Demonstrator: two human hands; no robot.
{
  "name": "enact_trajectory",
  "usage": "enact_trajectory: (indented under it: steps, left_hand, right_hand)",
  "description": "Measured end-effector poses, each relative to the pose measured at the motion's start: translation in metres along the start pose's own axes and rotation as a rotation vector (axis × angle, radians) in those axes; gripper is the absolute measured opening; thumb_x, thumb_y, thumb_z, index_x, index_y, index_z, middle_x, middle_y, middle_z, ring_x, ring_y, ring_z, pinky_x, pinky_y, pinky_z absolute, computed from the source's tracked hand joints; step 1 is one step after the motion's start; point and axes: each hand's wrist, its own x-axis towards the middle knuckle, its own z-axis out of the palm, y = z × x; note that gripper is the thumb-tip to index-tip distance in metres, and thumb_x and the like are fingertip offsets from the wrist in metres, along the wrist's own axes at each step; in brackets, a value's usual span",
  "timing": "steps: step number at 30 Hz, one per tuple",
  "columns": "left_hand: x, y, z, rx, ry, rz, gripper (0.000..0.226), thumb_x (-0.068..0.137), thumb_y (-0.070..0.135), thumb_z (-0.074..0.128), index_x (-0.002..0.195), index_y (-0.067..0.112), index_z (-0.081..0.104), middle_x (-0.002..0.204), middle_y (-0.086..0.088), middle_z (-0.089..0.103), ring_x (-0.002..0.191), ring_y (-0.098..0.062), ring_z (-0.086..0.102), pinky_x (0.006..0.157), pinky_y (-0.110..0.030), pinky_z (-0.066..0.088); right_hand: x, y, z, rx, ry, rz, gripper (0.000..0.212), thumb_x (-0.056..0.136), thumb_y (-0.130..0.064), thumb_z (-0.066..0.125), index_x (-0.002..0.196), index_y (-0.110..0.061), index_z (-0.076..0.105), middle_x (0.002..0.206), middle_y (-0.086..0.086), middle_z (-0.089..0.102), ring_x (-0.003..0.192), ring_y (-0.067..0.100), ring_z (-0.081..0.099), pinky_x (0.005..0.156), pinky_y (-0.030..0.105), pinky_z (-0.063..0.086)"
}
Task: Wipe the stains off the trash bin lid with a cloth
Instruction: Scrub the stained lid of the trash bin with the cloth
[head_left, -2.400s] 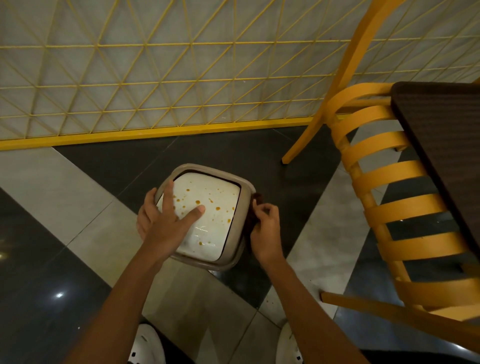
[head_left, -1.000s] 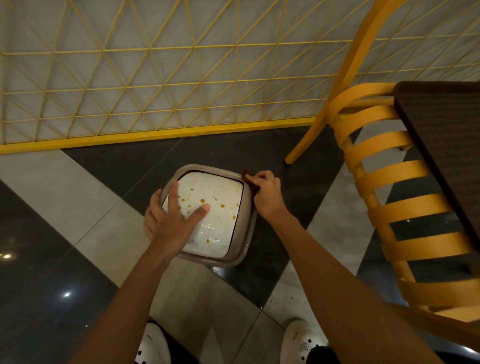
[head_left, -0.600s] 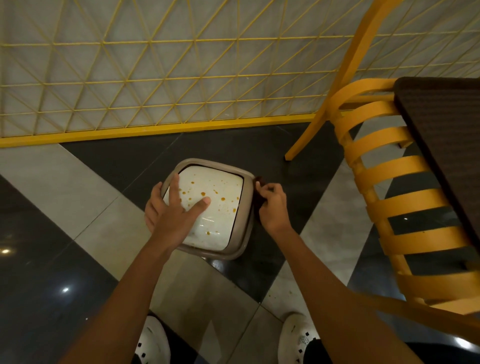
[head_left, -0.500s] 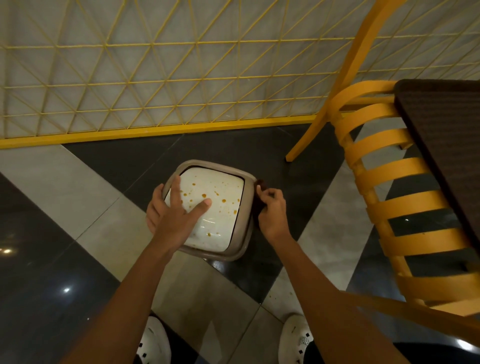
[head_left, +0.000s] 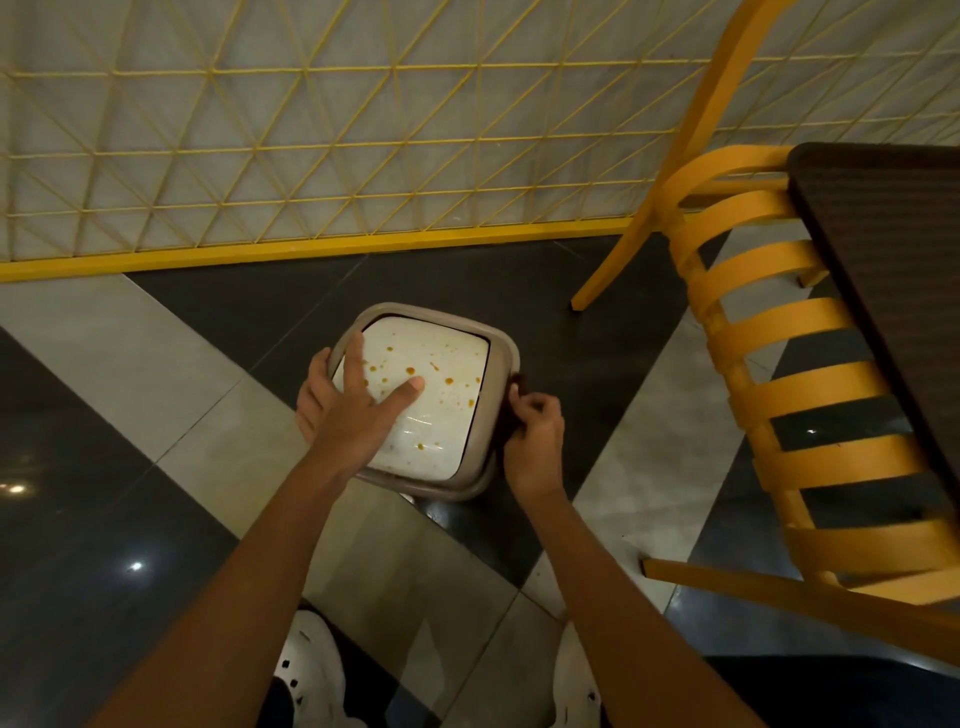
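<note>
The square trash bin lid, a white panel spotted with orange-brown stains and set in a beige plastic rim, is being viewed from above on the tiled floor. The left hand is being pressed flat on the panel's near-left part, with its fingers spread wide. A dark brown cloth is being pinched in the curled fingers of the right hand, against the outside of the rim's right edge; how much of the cloth is bunched there cannot be told clearly in the dim light. From the cloth, the stains are lying at about nine to ten o'clock, just across the rim. The right hand is judged nearer for the coming wipe, leftward over the panel.
</note>
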Motion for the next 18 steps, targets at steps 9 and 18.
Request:
enact_trajectory:
  steps: [9,18]
  left_hand:
    - [-0.001,-0.001,-0.001,0.004,0.004,0.003,0.081,0.082,0.058,0.050,0.145,0.038,0.002,0.154,-0.002,-0.007,0.140,-0.029,-0.002,0.115,-0.046,0.008]
    - [-0.001,0.000,-0.002,-0.001,0.002,0.009,0.082,0.082,0.058,0.051,0.145,0.038,0.002,0.154,-0.002,-0.007,0.140,-0.030,-0.002,0.115,-0.047,0.008]
  right_hand:
    - [-0.044,0.006,-0.001,-0.021,-0.039,-0.053,0.026,0.093,-0.004,0.042,0.117,-0.005,0.050,0.114,0.007,0.048,0.106,0.021,0.050,0.079,0.003,0.041]
    - [-0.015,-0.006,-0.003,0.331,-0.041,0.129,0.031,0.092,-0.004,0.045,0.119,-0.014,0.057,0.114,-0.002,0.041,0.105,0.011,0.049,0.097,0.022,0.044]
